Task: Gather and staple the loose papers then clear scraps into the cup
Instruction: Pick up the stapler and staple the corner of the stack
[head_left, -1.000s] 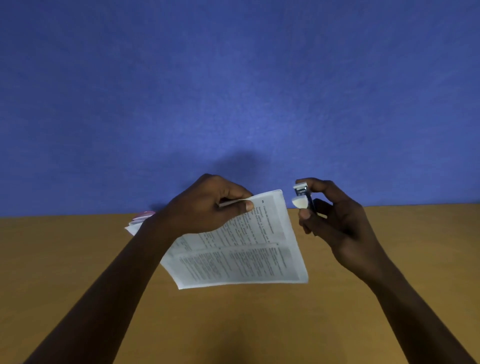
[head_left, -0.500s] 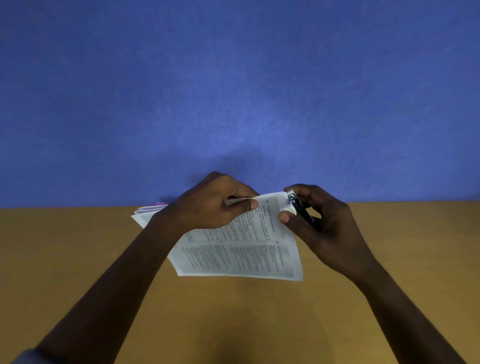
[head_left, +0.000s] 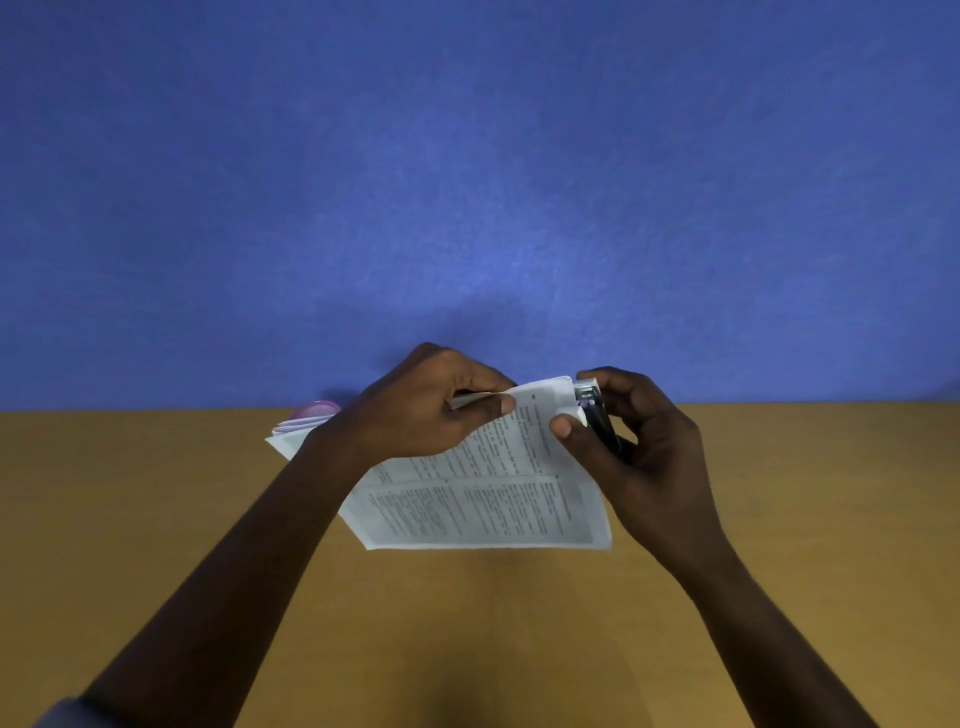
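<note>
left hand (head_left: 426, 405) pinches papers (head_left: 483, 493) aligned, corner offered | right hand (head_left: 639, 447) clamps stapler (head_left: 597, 415) on that corner — binding step | cup not identifiable

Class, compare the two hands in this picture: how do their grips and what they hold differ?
The left hand pinches the papers along their top edge; the right hand wraps around a small stapler. The left hand comes in from above the sheets; the right hand meets them at their top right corner, thumb pressed on the paper. Both are raised above the wooden table and touch the same papers.
</note>
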